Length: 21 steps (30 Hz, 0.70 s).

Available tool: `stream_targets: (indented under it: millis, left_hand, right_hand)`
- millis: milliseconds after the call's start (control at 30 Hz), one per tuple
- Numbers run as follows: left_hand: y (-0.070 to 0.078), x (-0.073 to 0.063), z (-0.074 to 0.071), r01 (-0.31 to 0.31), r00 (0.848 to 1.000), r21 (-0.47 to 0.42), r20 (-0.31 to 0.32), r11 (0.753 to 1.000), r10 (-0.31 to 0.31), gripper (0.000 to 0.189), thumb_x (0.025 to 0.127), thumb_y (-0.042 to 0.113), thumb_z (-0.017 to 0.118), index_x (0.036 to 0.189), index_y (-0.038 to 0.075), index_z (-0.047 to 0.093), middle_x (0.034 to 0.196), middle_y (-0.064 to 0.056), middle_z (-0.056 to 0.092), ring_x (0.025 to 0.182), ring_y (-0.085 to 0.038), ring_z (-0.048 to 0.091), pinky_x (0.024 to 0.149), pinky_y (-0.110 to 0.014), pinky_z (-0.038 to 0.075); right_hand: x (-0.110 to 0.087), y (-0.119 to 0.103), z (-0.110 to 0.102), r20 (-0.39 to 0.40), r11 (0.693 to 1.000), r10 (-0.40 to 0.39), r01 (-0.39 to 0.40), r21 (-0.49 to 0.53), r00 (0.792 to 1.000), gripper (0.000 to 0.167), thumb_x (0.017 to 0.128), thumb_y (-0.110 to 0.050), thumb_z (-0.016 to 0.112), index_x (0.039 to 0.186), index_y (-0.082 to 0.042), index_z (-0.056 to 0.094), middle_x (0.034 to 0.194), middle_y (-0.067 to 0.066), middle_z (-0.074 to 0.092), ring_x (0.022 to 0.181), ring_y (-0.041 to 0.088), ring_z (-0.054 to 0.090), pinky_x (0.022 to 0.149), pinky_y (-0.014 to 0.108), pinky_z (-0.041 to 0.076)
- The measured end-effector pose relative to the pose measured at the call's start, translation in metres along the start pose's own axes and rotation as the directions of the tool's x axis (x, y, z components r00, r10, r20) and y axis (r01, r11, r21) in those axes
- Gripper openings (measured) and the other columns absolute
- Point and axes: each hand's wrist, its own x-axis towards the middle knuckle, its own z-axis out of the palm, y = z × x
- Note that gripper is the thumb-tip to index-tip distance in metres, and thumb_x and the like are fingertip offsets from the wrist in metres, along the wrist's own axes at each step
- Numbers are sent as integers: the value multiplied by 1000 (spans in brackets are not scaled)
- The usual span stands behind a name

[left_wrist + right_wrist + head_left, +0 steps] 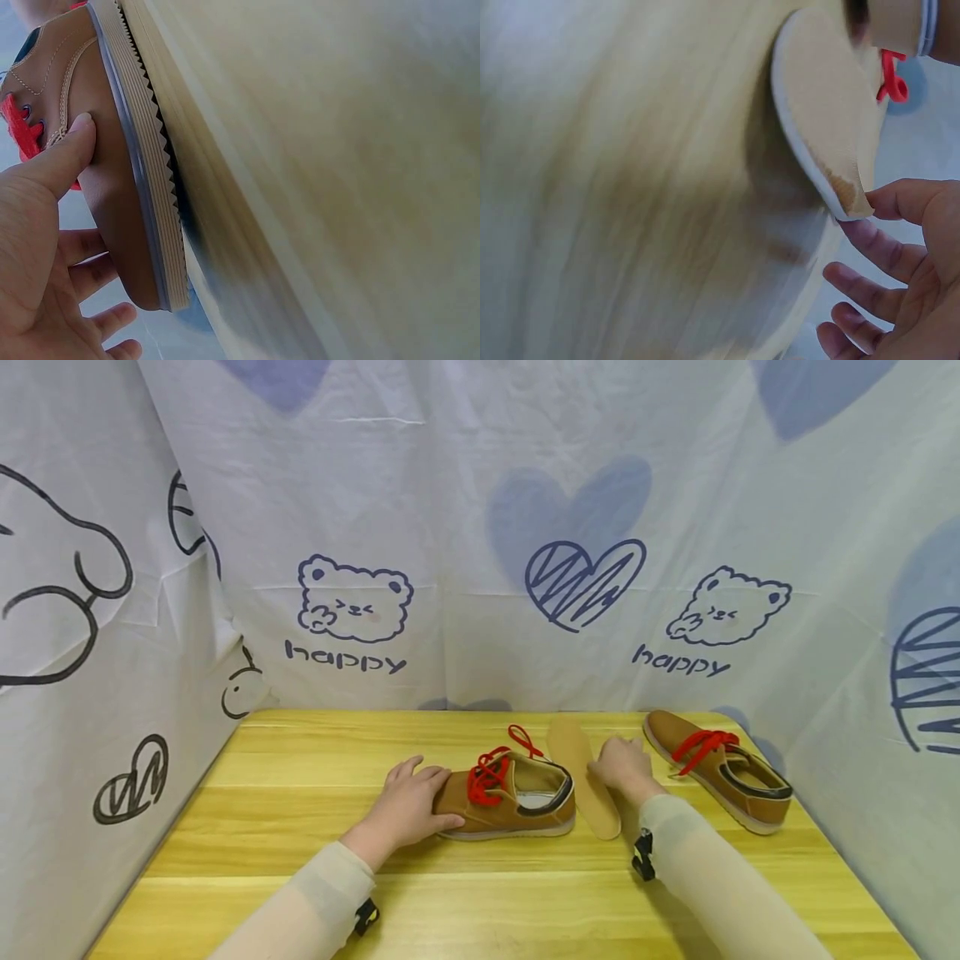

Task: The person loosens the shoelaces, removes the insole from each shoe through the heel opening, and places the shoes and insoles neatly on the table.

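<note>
A brown shoe (pixel 502 821) with red laces lies sole down on the table, its toe to the left. My left hand (pixel 403 803) grips its toe; in the left wrist view the thumb presses one side of the brown upper (pixel 112 187) and fingers reach round the other. Right of that shoe lies a tan insole (pixel 602 814). My right hand (pixel 624 768) pinches the insole's edge between thumb and forefinger. The right wrist view shows the insole (pixel 821 97) with a pale rim and a darker worn patch near the pinched part, the other fingers spread loosely.
A second brown shoe (pixel 750 803) with a tied red lace (pixel 705 743) stands at the right of the wooden table (pixel 300 843). Behind the table and along both sides hangs a white cloth (pixel 465 635) printed with hearts and bears.
</note>
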Motion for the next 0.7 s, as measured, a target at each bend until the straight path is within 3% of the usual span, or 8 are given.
stream_targets:
  millis: [167,300,500,533,700]
  left_hand:
    - [0,0,0,0,1000,7,5,1000,0,79,84,58,73,142,7,57,141,-12,57,140,-45,34,114,-60,24]
    - [-1,1,1,1,1000,2,0,1000,-1,79,84,58,74,142,7,57,140,-12,57,140,-45,34,114,-60,24]
    - [0,1,1,4,1000,1,2,1000,-4,79,84,58,74,142,8,57,141,-12,57,140,-45,34,114,-60,24]
    - [0,1,1,4,1000,0,4,1000,-4,79,84,58,74,142,8,57,141,-12,57,140,-45,34,114,-60,23]
    - [1,0,-2,7,1000,-5,14,1000,-7,79,84,58,73,143,7,56,141,-12,57,141,-45,33,115,-60,23]
  right_hand:
    - [-2,1,-2,15,1000,13,-13,-18,1000,26,86,-27,65,76,-3,66,101,22,66,111,45,47,87,60,44]
    - [-4,4,-9,12,1000,10,-10,-26,1000,28,86,-26,65,67,-6,63,93,19,66,110,48,50,86,59,46]
    - [-8,3,-27,-5,998,-27,26,-54,1000,33,90,-30,64,65,-7,62,98,22,67,114,54,47,91,63,44]
    - [-9,1,-31,-8,998,-30,30,-46,1000,33,89,-30,65,65,-8,61,98,21,67,114,53,47,87,63,46]
    - [-15,-6,-47,18,999,-44,44,5,999,40,89,-27,62,54,-14,47,67,7,51,104,44,46,76,53,43]
